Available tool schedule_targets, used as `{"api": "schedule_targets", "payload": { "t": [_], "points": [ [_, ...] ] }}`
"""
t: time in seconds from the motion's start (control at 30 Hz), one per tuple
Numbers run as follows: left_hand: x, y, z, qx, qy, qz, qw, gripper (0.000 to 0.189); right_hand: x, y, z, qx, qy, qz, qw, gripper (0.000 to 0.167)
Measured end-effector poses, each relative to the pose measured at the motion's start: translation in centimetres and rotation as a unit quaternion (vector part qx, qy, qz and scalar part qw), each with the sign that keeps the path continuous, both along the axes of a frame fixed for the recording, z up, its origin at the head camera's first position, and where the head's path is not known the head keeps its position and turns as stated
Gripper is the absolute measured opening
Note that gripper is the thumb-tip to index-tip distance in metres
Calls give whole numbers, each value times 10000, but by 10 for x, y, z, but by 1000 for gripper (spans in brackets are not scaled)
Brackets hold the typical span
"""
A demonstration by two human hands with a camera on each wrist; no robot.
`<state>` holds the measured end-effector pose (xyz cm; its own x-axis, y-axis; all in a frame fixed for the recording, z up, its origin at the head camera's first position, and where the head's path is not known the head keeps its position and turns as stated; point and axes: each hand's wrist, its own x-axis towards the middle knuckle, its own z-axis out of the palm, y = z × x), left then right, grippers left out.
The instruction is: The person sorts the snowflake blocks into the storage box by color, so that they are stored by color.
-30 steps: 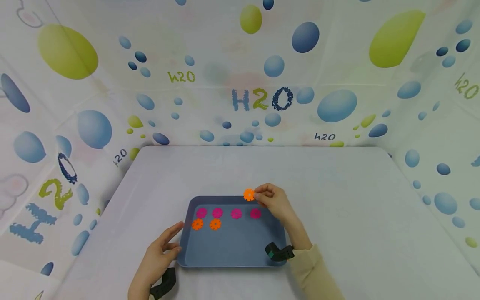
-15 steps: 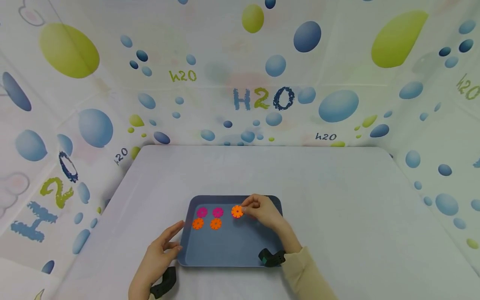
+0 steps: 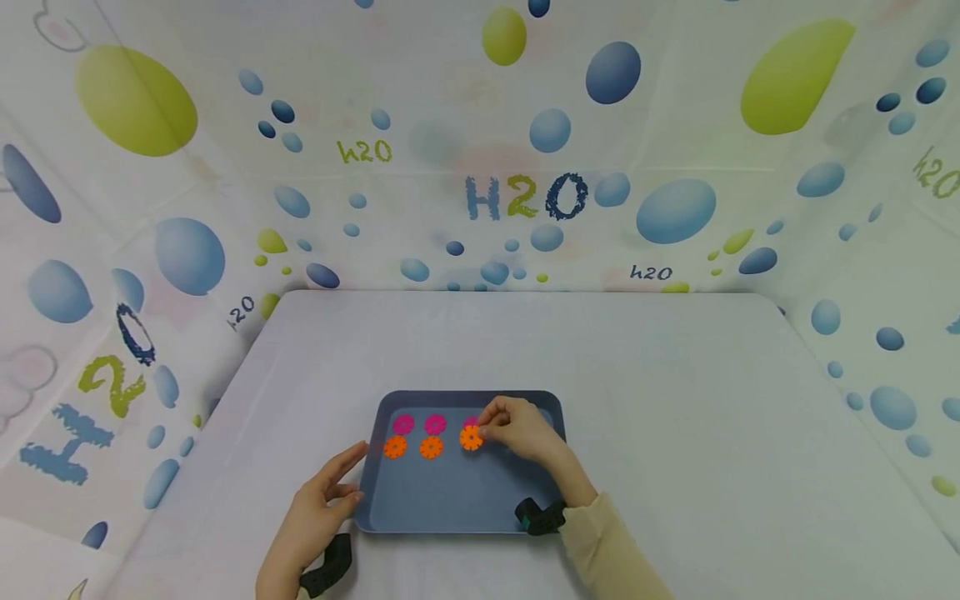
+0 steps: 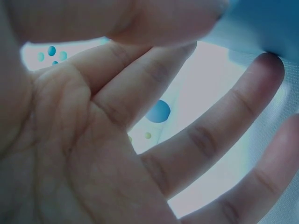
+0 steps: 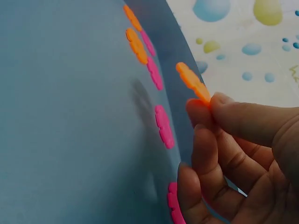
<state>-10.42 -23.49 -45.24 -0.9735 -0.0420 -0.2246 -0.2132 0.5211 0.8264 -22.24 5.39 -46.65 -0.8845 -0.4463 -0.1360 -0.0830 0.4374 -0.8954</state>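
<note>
My right hand (image 3: 521, 429) pinches an orange flower-shaped disc (image 3: 471, 438) between thumb and forefinger. In the right wrist view the held disc (image 5: 192, 81) is tilted and raised above the blue-grey tray (image 3: 420, 504). Two more orange discs (image 3: 431, 447) lie side by side at the tray's left. Behind them runs a row of pink flower-shaped discs (image 3: 435, 425) along the far side. The head view has the third pink disc partly covered and the fourth hidden by my right hand; a pink disc (image 5: 164, 126) lies under it. My left hand (image 3: 318, 504) touches the tray's left edge with extended fingers.
The tray stands near the front of a white-covered table (image 3: 660, 400). A white backdrop (image 3: 420, 75) with blue and green spots rises behind and at both sides. Dark cameras are strapped to both wrists, the right one (image 3: 540, 517) overlapping the tray's near right corner.
My right hand has carried the orange disc from the tray's far rim leftward and nearer, past the third pink disc, to line up with the orange row. The left hand stays put.
</note>
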Motion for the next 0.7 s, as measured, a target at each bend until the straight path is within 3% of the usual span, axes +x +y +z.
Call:
{"api": "schedule_targets", "payload": {
  "t": [0.7],
  "points": [
    [0,0,-1,30,-29,10,10000,64,1,-1,0,887,504,342,9942,5]
  ]
}}
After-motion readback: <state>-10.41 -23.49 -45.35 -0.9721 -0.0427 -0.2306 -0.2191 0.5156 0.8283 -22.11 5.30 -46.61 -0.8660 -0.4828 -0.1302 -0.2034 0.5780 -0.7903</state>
